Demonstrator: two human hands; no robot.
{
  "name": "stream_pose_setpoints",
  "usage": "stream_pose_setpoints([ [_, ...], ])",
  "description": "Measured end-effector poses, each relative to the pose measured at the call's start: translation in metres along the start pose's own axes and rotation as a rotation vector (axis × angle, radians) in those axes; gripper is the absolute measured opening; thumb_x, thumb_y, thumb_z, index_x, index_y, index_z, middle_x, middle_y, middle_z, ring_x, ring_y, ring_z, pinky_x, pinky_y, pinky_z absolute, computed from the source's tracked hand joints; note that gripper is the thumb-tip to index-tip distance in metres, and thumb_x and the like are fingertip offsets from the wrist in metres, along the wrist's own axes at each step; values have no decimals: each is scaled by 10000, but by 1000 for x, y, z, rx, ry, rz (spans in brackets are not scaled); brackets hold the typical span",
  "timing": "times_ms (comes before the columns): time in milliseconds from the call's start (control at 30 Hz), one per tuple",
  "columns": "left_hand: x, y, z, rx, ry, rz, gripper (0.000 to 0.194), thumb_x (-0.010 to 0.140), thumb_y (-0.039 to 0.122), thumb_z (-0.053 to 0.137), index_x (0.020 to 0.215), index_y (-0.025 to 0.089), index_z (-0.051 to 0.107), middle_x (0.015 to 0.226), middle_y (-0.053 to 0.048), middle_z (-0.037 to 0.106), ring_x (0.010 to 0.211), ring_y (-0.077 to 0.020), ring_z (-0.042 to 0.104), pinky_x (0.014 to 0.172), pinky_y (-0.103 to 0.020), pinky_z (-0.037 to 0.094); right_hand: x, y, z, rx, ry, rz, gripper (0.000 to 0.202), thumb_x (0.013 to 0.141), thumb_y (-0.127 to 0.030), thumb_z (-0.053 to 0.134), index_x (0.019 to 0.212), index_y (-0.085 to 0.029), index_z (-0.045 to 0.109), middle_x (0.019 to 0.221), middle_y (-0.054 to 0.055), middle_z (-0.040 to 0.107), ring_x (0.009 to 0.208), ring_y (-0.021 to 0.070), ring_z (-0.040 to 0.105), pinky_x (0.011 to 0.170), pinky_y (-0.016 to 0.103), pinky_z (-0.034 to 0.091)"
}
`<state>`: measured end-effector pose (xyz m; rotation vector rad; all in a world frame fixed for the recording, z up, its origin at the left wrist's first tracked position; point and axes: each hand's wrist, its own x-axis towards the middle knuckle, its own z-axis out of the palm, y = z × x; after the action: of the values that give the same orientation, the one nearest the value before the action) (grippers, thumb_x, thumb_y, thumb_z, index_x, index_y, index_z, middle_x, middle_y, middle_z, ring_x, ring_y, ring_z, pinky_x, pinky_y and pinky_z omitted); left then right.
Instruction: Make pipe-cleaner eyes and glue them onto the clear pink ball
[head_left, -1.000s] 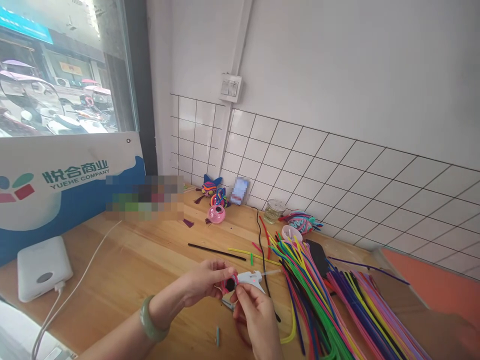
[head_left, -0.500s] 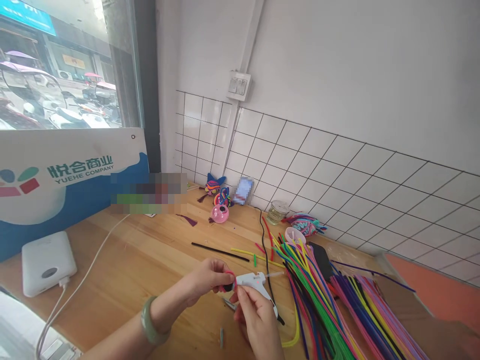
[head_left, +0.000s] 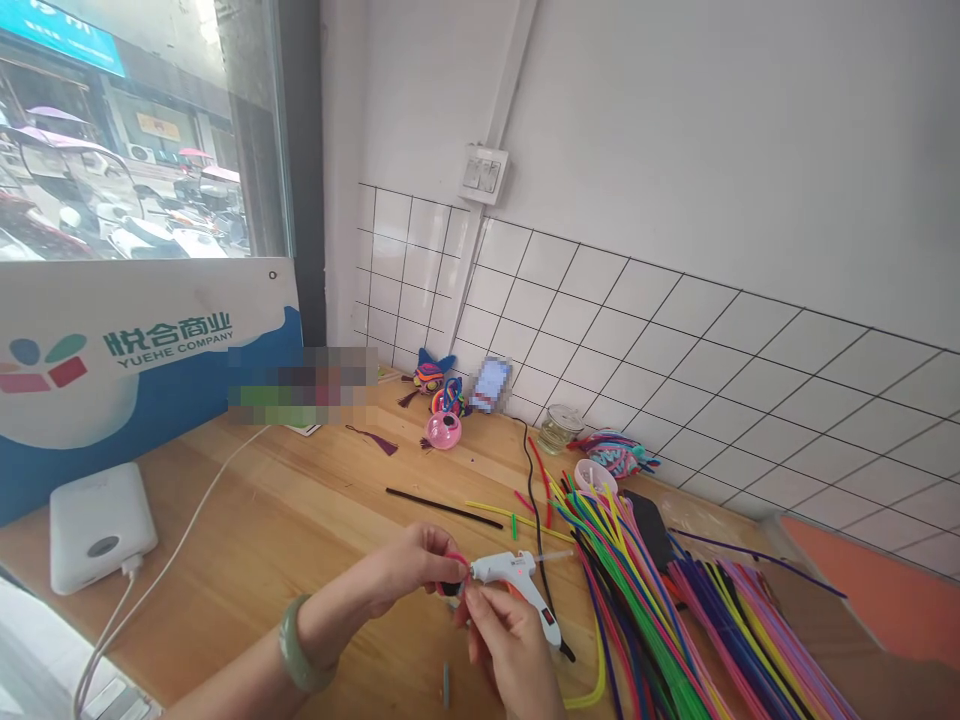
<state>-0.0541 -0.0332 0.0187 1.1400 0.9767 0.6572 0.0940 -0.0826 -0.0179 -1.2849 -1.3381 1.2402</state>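
Between thumb and fingers, my left hand [head_left: 405, 572] is closed on a small pink and black pipe cleaner piece [head_left: 451, 588]. My right hand [head_left: 511, 640] is closed in a pinch at the right side of the same piece, touching its pink strand. The fingers cover much of its shape. Just behind my right hand lies a white glue gun [head_left: 517, 582] on its side, with a clear glue stick [head_left: 555, 556] poking out of its back. A short greyish stick [head_left: 446, 686] lies on the wooden table [head_left: 300, 510] below the hands.
Bundles of coloured pipe cleaners [head_left: 645, 600] spread over the right side. A black pipe cleaner [head_left: 442, 507] lies ahead. Along the wall stand a pink ball [head_left: 443, 430], a glass jar [head_left: 559, 430] and a pink cup [head_left: 596, 476]. A white power bank [head_left: 103, 527] with a cable sits left.
The whole view has shifted slightly. My right hand sits a little lower, showing more of the glue gun. Both hands keep hold of the pink and black piece, whose angle has turned slightly.
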Motion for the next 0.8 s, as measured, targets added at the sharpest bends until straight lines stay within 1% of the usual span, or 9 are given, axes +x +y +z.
stream_pose_setpoints([
  [100,0,1,0,-8,5,-30,252,539,357,683,534,135,566,497,15,526,511,-101,439,525,-234,284,1,-1,-2,67,-45,45,464,778,-552,521,606,-140,651,586,15,564,421,72,400,441,207,287],
  [167,1,0,0,-21,-4,-40,253,531,355,691,531,135,566,493,16,520,505,-100,439,523,-234,287,1,-1,-1,95,-57,41,446,759,-547,553,601,-138,640,598,14,558,427,67,394,441,203,279],
  [267,2,-2,-1,-33,-40,-42,227,540,333,686,539,133,578,489,18,518,492,-93,434,515,-231,287,1,3,0,118,-57,39,418,737,-527,592,580,-141,622,558,-7,523,418,58,364,433,197,256],
  [433,4,-5,-5,-21,-122,-22,193,555,299,678,534,129,588,481,24,521,482,-81,422,505,-221,287,2,12,6,130,-26,46,430,720,-530,609,539,-139,604,426,-44,404,398,59,308,424,201,207],
  [567,3,-8,-8,-10,-147,-13,187,574,282,683,543,127,584,499,29,531,493,-74,434,504,-206,302,1,16,11,154,-9,43,450,704,-543,615,519,-133,599,434,-38,406,399,56,287,417,208,192],
  [633,2,-9,-10,-20,-179,-23,219,596,317,697,575,122,600,522,26,539,497,-69,438,504,-198,308,0,16,11,164,5,34,441,701,-529,624,513,-131,600,441,-34,415,399,55,286,418,212,190],
  [700,2,-11,-13,-70,-241,-41,289,631,394,698,652,113,632,559,16,551,499,-63,446,505,-193,315,-1,16,11,181,35,32,424,692,-514,638,514,-130,606,445,-30,425,397,52,287,420,216,180],
  [800,2,-15,-18,-189,-295,-46,434,700,530,620,770,103,655,588,-3,555,514,-73,480,507,-194,327,-4,16,8,203,108,38,414,669,-510,659,506,-133,605,420,-44,392,388,47,267,422,218,157],
])
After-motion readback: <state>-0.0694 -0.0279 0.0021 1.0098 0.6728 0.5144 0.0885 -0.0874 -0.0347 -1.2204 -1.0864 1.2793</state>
